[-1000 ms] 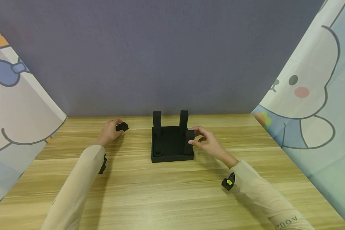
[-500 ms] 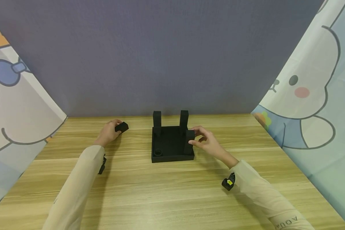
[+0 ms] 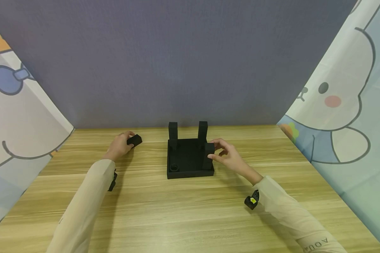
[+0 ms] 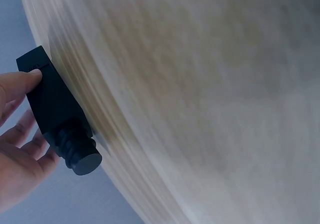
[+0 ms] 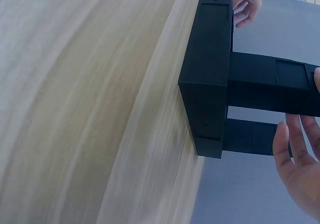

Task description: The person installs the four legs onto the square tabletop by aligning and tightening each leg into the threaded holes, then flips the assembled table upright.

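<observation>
A square black tray-like base lies on the table with three black posts standing up from it. My right hand holds the front right post near its top, thumb on the near face. In the right wrist view that post meets the base, and some of the fingers are spread beyond it. Off to the left, my left hand grips a loose black post just above or on the table. The left wrist view shows the loose post tilted, with a threaded round end pointing away from the thumb.
At the base's front left corner is a round ring-shaped socket. The back left post and back right post rise before a grey wall. The wooden table extends around the base, with cartoon-printed curtains at both sides.
Almost nothing differs. The loose post in my left hand has shifted very slightly; my right hand stays on the front right post and the base has not moved.
</observation>
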Demonstrator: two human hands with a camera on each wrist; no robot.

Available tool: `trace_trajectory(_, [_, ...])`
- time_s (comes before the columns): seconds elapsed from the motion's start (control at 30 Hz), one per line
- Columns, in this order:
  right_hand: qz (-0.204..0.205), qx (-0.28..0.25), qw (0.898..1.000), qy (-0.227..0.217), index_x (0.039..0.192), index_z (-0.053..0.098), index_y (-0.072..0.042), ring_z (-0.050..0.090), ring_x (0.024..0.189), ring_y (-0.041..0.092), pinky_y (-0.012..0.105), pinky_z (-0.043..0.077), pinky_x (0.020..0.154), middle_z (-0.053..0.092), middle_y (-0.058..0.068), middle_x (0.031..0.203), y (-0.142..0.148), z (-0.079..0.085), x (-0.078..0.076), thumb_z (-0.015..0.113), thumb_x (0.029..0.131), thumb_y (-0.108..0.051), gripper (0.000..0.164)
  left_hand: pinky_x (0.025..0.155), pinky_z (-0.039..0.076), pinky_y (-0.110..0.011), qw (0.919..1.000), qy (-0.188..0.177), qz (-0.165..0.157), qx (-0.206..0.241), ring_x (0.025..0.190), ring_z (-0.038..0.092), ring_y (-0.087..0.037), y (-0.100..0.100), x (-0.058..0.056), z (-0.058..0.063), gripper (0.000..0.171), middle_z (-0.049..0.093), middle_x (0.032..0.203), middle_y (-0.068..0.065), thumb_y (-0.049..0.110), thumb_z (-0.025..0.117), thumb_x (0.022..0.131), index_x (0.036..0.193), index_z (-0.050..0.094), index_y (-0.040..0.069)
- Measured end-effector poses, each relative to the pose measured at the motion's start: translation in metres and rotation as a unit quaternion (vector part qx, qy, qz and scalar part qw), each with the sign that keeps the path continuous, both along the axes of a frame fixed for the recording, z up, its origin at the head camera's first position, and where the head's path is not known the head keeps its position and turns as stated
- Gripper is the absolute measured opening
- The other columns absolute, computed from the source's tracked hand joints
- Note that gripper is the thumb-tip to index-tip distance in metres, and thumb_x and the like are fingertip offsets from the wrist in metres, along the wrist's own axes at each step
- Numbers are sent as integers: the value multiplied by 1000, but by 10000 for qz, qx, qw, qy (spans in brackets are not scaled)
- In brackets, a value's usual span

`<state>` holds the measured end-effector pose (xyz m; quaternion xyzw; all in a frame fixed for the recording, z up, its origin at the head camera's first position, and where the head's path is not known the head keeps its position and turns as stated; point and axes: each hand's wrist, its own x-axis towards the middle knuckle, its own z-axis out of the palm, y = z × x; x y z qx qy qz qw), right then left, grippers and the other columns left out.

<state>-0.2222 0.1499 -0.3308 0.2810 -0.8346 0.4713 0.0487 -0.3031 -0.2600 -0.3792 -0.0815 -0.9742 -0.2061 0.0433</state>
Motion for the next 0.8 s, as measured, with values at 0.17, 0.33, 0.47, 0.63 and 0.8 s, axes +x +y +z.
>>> trace_trajectory(0.17, [-10,-6,10000,-7,116,53,4,55,93,29,40,50,71,56,20,102,0,0,0,67,80,-1,39,88,43,-56,10000,-47,-42,-33,110,49,-46,0,-1,0,48,49,123,-32,3,59,85,130,41,-3])
trace_trajectory(0.33, [-11,-8,10000,-15,116,53,5,54,92,29,40,50,70,55,20,101,0,0,0,67,80,-1,39,87,43,-56,9999,20,-128,-21,111,48,-46,0,-3,2,49,49,122,-32,4,61,84,129,43,-4])
trace_trajectory(0.47, [12,-6,10000,-2,116,52,5,54,92,31,40,50,69,55,21,101,0,1,-1,67,80,0,39,88,42,-57,9999,62,-135,2,111,47,-46,2,-4,5,49,50,121,-32,4,61,83,129,44,-3])
trace_trajectory(0.63, [36,10,10000,35,116,52,5,55,93,32,40,50,69,56,21,102,1,1,0,67,80,-1,39,88,41,-57,9999,-15,-94,56,110,47,-45,4,-2,10,51,50,120,-30,5,61,83,130,43,-1])
trace_trajectory(0.8, [70,-9,10000,65,116,52,5,55,93,32,40,50,69,56,21,102,1,1,0,67,80,-1,39,87,42,-57,9997,-55,-177,157,108,48,-45,5,-1,11,51,50,120,-30,5,62,83,131,44,-1])
